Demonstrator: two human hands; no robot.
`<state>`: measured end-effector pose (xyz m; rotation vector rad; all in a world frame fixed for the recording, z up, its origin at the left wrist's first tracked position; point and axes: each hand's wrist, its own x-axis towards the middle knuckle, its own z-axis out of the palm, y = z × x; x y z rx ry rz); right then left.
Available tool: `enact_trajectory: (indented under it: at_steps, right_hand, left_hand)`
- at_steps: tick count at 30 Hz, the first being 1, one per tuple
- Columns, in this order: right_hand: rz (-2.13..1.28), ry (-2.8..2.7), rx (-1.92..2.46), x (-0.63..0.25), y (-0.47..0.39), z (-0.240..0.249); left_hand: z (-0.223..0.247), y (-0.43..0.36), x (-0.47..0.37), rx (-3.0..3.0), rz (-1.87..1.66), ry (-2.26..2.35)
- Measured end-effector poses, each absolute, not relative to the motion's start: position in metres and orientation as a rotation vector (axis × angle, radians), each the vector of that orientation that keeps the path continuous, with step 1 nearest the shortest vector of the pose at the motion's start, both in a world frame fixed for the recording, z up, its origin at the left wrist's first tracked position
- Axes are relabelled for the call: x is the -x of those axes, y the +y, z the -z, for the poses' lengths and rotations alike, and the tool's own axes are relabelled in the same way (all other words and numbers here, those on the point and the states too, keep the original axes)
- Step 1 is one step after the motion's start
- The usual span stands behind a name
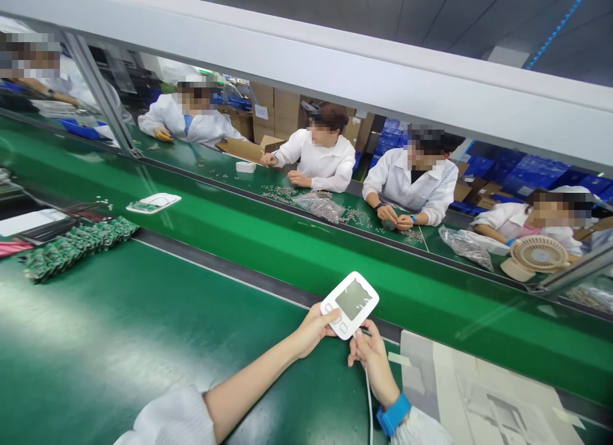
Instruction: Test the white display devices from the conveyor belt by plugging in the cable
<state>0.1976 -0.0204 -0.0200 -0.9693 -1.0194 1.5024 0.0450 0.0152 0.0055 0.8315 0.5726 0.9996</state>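
The fingers of the left hand [313, 331] clasp the button end of a white LCD monitor [350, 306], its long axis slanting up rightward, above the green desk [191, 317]; the right hand [372, 357] pinches a white cable [369, 400] just beside its lower-right edge, seating indistinct.

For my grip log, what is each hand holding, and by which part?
The left hand holds the white device by its button end; the right hand pinches the white cable near its upper end.
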Motion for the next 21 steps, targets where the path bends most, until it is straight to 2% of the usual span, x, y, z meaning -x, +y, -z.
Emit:
enact_trajectory:
  at_steps: [5, 21]
  right_hand:
    - [-1.519, -0.974, 0.892, -0.1955, -0.0197, 0.0143]
    - [-1.474, -1.096, 1.077, -0.1978, -0.0257, 0.0119]
  left_hand:
    - [-0.0072, 0.0165, -0.0432, -0.766, -0.996, 0.514]
    - [0.0009, 0.0156, -0.0418, -0.695, -1.073, 0.632]
